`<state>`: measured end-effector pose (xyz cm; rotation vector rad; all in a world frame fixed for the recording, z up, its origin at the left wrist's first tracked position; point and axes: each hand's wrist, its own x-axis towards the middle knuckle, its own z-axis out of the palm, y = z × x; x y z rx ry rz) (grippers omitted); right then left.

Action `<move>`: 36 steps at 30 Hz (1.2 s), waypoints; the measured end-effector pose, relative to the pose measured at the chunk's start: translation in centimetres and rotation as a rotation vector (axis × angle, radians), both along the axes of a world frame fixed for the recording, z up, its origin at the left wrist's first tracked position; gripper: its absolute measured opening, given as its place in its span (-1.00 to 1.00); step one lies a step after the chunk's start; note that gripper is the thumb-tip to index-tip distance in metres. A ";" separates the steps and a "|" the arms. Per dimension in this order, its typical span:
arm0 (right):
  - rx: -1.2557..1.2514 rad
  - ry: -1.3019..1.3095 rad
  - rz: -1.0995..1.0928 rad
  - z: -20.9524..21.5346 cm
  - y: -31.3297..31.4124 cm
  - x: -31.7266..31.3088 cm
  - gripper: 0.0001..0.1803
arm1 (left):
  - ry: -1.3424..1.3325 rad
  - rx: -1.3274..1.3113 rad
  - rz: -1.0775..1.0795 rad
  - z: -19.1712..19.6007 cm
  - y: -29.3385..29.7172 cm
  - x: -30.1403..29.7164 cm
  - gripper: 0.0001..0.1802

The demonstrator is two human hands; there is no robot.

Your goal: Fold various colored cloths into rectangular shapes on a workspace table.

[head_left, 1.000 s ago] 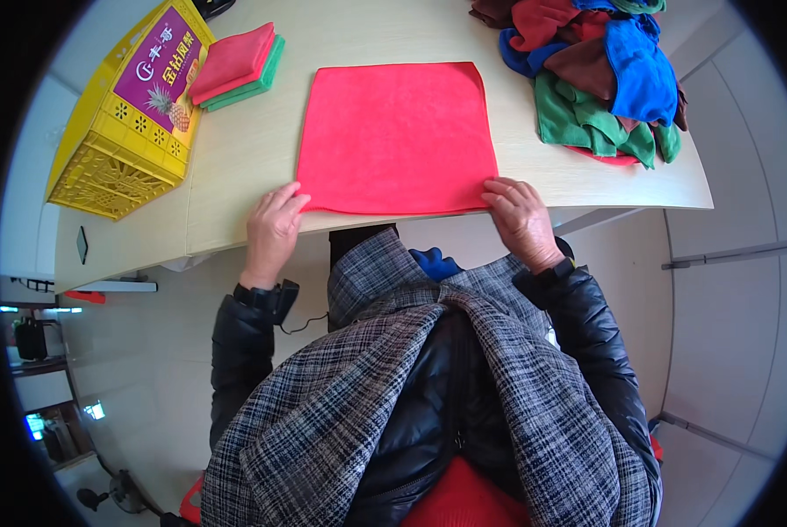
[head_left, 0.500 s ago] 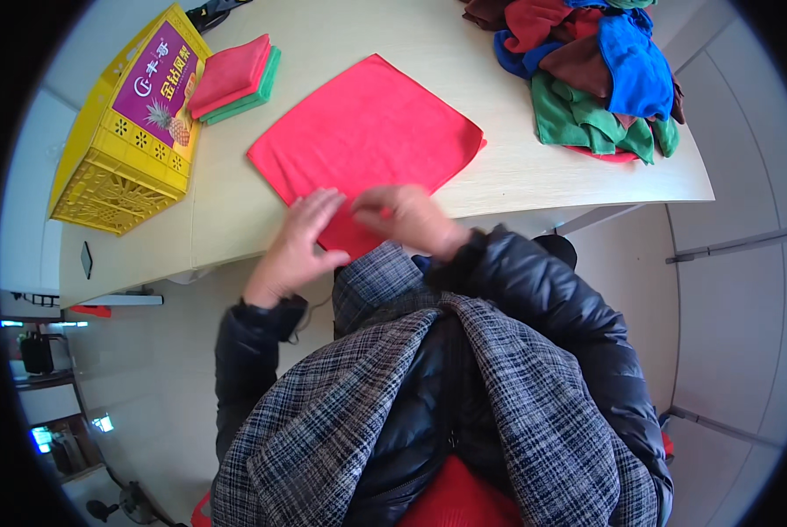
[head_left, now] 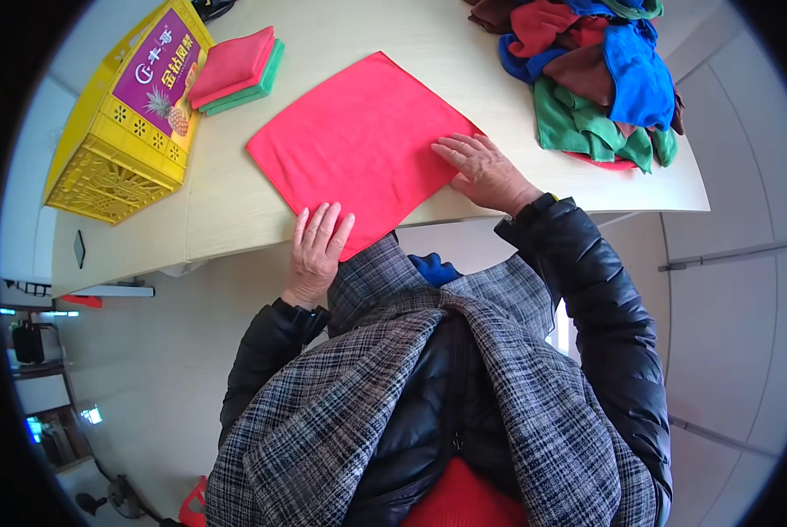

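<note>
Since the frame half a second ago, the hands have parted: the right hand [head_left: 490, 176] has shifted from beside the left to the right-hand corner of the red cloth [head_left: 358, 140]. Cloth remains turned cornerwise.

Cloth: one, laid out mostly flat on the table [head_left: 235, 167], near corner hanging past the front edge above the lap. Left hand [head_left: 316, 250]: fingers slightly spread, tips resting on the cloth by that near corner. Right: fingers extended, close together, lying on the cloth; cannot tell whether the thumb is under its edge.

Counts: one yellow crate [head_left: 104, 158], left; one folded stack beside it, red cloths [head_left: 233, 63] over green cloths [head_left: 251, 95], exact number unclear; one cloth heap [head_left: 604, 88], far right, in red, blue, green and brown, pieces overlapping and not countable; one small dark flat object [head_left: 79, 249] near the left end.

Surface: pale wood-look, front edge bowed by the lens. Room: pale, glossy floor [head_left: 147, 351]; white panels [head_left: 736, 325] at right; one fan [head_left: 123, 496] at lower left.
</note>
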<state>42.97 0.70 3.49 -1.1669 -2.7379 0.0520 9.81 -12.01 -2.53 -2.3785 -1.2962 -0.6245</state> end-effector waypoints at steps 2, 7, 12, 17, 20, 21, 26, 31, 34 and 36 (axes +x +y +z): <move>-0.029 0.019 -0.003 0.0 -0.1 -0.2 -0.24 | -0.061 0.025 -0.005 0.2 0.1 0.1 -0.43; -0.066 0.039 -0.056 0.0 -0.3 -1.2 -0.20 | -0.426 -0.047 -0.079 3.0 0.6 0.8 -0.62; -0.009 0.086 -0.105 -1.2 2.2 -0.6 -0.32 | -0.745 -0.078 -0.078 5.9 2.0 1.2 -0.73; 0.061 0.169 -0.057 -0.8 4.7 2.4 -0.56 | -0.796 -0.129 -0.076 6.0 1.6 0.5 -0.74; 0.033 0.299 0.014 1.3 3.1 3.4 -0.73 | -0.824 -0.223 -0.067 5.9 -0.2 -0.9 -0.71; 0.029 0.296 0.024 2.0 2.5 3.6 -0.73 | -0.838 -0.278 -0.058 5.7 -0.9 -1.4 -0.70; -0.416 0.470 0.002 6.5 -1.8 4.9 -0.85 | -0.886 -0.417 -0.032 6.2 -3.8 -3.3 -0.74; -0.844 0.600 -0.149 6.8 1.1 4.9 -0.86 | -0.988 -0.532 0.117 6.7 -2.7 -4.5 -0.83; -0.793 0.600 -0.211 6.6 6.5 2.5 -0.80 | -1.198 -0.580 0.244 6.9 1.7 -5.5 -0.75; -0.761 0.720 -0.292 5.3 9.1 -0.2 -0.70 | -1.284 -0.534 0.234 5.0 5.1 -6.6 -0.71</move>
